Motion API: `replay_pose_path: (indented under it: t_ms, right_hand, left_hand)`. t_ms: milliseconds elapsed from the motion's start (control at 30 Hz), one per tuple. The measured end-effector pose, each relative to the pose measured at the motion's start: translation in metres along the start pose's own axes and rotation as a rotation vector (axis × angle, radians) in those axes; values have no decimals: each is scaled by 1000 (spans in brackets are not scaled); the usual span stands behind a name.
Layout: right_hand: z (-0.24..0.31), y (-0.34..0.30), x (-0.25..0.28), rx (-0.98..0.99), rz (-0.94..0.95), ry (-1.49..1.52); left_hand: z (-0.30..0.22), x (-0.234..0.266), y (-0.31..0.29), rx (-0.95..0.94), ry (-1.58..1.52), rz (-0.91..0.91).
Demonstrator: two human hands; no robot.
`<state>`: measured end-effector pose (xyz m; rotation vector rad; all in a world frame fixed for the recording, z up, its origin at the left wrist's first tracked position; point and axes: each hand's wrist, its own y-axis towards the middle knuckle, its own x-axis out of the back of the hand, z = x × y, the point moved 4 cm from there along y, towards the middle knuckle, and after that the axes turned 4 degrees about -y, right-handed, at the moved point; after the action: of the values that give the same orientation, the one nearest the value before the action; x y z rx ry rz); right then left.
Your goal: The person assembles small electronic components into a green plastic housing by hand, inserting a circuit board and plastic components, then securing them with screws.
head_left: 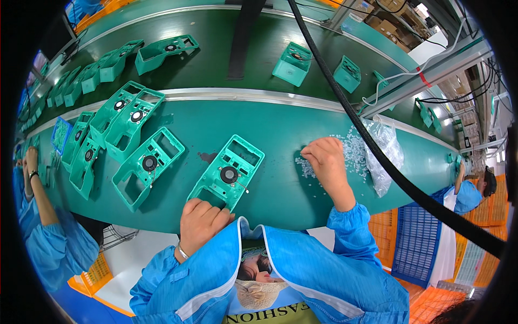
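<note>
A green plastic housing (pixel 244 162) with a round black speaker (pixel 229 174) lies tilted on the table in front of me. My left hand (pixel 202 224) is closed around its near end, the fingers curled over the rim. A thin wire with a small light tip comes from the speaker to the housing's right edge. To the right, my right hand (pixel 327 162) is over the left part of a scatter of small whitish pieces (pixel 353 154). Its thumb and fingers are pinched together; whatever is between them is too small to see. Beside the pieces rests a clear plastic bag (pixel 384 156).
Several similar housings (pixel 148 164) stand at my left. More housings (pixel 291 63) sit on the dark green conveyor (pixel 210 65) beyond the metal rail (pixel 237 95). A thick black cable (pixel 372 137) crosses the view at right. Co-workers' arms (pixel 43 200) show at both sides.
</note>
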<state>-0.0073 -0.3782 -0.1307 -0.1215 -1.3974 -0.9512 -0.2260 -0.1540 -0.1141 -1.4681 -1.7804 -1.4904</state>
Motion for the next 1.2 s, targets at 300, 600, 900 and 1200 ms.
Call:
replay_pose_path:
  t_ms: [300,600,900,1200]
  right_hand:
    - [11,6,3,132,-31,-180]
    - [85,49,-1,270,275,520]
    - [122,69,-28,548,557,560]
    - [127,67,-22,615,498,449]
  left_hand:
    - [4,-2,-2,-24,-5,-41]
    - [15,3,-4,-58,-57,56]
    - [14,6,-3,-61,-47,61]
    - [13,7,-4,-59,-33,84]
